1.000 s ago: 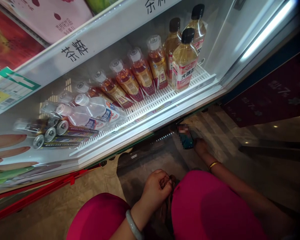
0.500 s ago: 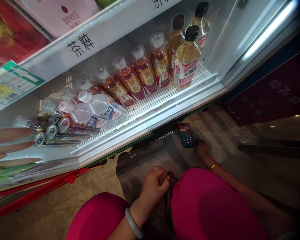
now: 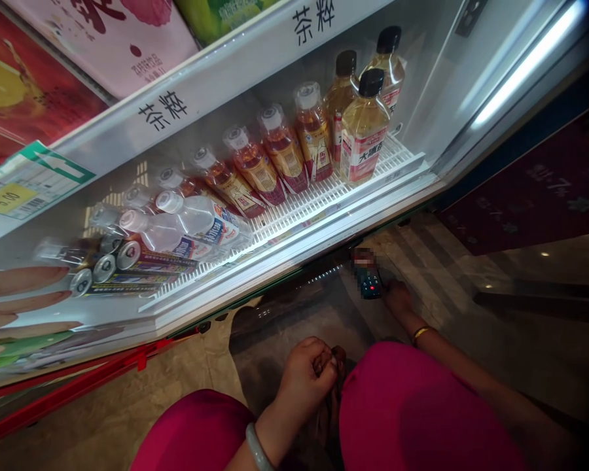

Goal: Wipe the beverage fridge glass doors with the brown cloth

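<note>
My left hand (image 3: 310, 374), with a pale bangle at the wrist, is curled closed between my knees. Whatever its fingers may hold is hidden. My right hand (image 3: 397, 299), wearing a gold bracelet, reaches down past my right knee. It grips a mobile phone (image 3: 372, 285) low over the floor; part of the phone's screen is blurred out, and a red button shows on it. Neither hand touches the drinks in the lit cooler in front of me. Closest to the hands is the cooler's bottom front edge (image 3: 294, 245).
On the white wire shelf (image 3: 397, 154) stand amber tea bottles (image 3: 281, 154), black-capped bottles (image 3: 366, 140), clear bottles (image 3: 196, 216) and cans (image 3: 127, 255). Boxed drinks (image 3: 118, 39) sit above. A red rail (image 3: 78, 389) runs lower left. Finger-like shapes (image 3: 24, 281) appear at the left edge.
The view has tilted slightly upward, so the shelf, hands and knees sit lower in the picture. Both hands keep the same pose, and the phone stays in my right hand.
</note>
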### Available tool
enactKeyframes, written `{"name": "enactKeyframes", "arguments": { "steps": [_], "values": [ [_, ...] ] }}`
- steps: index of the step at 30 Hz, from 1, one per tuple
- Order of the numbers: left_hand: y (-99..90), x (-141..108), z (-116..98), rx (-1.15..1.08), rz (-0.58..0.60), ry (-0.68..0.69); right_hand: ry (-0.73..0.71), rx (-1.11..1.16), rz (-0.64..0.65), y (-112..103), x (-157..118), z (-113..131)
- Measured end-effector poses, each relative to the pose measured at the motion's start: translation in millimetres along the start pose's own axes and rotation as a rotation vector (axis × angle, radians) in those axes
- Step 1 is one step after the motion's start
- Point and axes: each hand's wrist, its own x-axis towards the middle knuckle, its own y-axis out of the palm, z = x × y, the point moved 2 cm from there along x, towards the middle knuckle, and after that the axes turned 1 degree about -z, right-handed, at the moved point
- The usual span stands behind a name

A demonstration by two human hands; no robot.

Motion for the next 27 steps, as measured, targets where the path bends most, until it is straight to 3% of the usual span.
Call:
{"name": "enactKeyframes", "arguments": {
  "steps": [15,22,27],
  "values": [
    [-3.2,-10,-4,-0.007,-0.023,-0.009,0.013,-0.026,-0.018,-8,-8,-3],
    [0.6,-13,-6,-0.072,-0.058,-0.035,0.061,-0.055,-0.106,0,-40,28],
    [-11.3,-33,-21,-0.192,-0.128,-0.072,-0.023,-0.039,-0.046,-12,-58,63]
  ]
}}
